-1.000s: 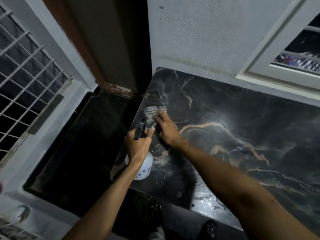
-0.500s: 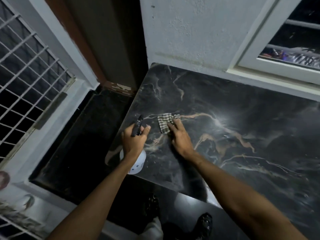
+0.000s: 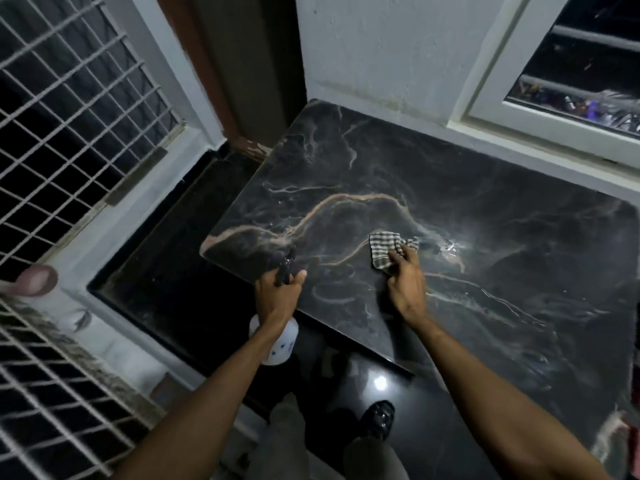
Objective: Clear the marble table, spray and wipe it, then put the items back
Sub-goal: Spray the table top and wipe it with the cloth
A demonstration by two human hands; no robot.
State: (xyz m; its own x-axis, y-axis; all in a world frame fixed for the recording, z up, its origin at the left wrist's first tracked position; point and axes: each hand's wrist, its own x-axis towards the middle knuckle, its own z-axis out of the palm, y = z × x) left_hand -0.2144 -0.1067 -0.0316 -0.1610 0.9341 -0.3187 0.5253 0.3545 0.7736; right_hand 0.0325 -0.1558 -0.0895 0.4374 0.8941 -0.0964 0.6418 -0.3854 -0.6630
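Now one checked cloth [image 3: 384, 250] on table [image 3: 467, 188], well in from edges, right hand [image 3: 408, 287] gripping it; left hand [image 3: 277, 299] clutches one white bottle [image 3: 278, 346] at near edge; blue label marks unreadable.

The right hand [image 3: 407, 289] is holding a bunched checked cloth [image 3: 382, 249] against the dark marble table [image 3: 485, 209]. At its 9 o'clock, the left hand [image 3: 277, 296] is gripping a white spray bottle [image 3: 277, 344] by its black head, at the table's edge. A metal grille [image 3: 69, 133] is showing at 10 o'clock.
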